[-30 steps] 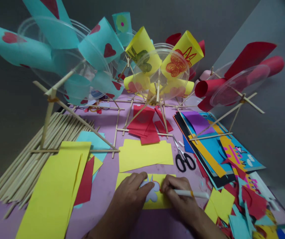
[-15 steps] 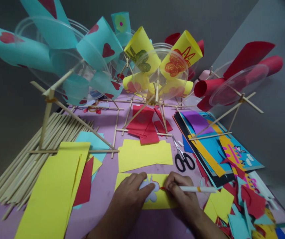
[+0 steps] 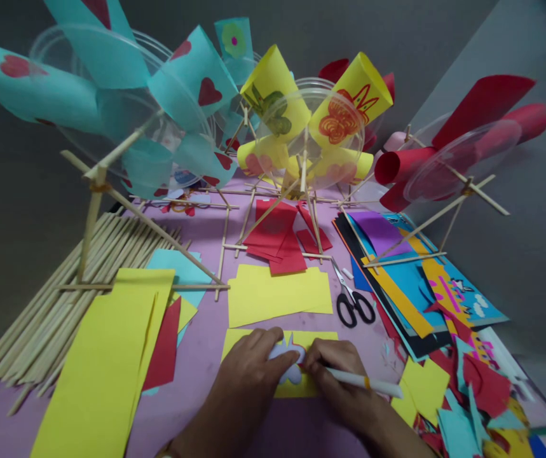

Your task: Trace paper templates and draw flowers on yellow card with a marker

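My left hand [image 3: 253, 369] presses a pale butterfly-shaped paper cutout [image 3: 292, 372] flat onto a yellow paper strip [image 3: 326, 335], thumb and fingertips resting on it. Closed around a white marker pen [image 3: 377, 385], my right hand [image 3: 337, 366] sits against the cutout's right side. The pen's tip is hidden by my fingers. A red line shows along the cutout's upper right edge. Just beyond lie more yellow sheets [image 3: 277, 296] and black-handled scissors [image 3: 353, 302], blades apart.
Wooden sticks [image 3: 63, 305] and yellow sheets [image 3: 86, 381] lie at left. Stick-framed pinwheels with blue [image 3: 191, 83], yellow [image 3: 277, 89] and red [image 3: 482, 111] paper rolls stand behind. Red paper pieces [image 3: 277, 235] lie mid-table; coloured scraps [image 3: 482, 388] and sheets [image 3: 406, 286] are at right.
My right hand has shifted slightly left, and the marker's back end has swung down and toward me. My left hand stays on the cutout. The whole view has shifted slightly.
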Available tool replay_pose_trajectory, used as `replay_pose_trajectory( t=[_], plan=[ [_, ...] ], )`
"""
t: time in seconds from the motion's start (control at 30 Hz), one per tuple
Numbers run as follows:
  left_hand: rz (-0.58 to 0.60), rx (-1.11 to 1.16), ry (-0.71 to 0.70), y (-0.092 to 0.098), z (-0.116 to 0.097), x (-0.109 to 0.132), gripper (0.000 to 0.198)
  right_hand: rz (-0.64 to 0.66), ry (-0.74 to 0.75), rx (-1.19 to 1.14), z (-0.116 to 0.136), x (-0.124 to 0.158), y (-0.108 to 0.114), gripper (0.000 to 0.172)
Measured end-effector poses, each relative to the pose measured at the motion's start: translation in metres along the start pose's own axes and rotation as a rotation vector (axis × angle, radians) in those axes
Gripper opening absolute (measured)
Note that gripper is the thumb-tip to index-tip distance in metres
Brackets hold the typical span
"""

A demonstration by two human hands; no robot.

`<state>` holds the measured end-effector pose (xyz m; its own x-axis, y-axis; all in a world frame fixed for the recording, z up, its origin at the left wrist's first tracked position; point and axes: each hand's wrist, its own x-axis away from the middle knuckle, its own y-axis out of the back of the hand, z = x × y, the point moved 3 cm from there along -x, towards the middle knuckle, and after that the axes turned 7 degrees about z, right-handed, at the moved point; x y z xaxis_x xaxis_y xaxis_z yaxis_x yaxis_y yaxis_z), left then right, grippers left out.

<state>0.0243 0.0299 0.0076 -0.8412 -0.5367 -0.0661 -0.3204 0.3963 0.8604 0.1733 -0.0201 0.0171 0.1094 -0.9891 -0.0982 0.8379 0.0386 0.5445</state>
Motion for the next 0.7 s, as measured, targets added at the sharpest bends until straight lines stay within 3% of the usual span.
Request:
replay_pose_trajectory(
  t=[0.7],
  plan=[
    [-0.040, 0.063, -0.009, -0.0021, 0.0018, 0.0006, 0.030, 0.036, -0.053, -0.044, -0.0016, -0.0019, -0.0012, 0.023]
  ],
)
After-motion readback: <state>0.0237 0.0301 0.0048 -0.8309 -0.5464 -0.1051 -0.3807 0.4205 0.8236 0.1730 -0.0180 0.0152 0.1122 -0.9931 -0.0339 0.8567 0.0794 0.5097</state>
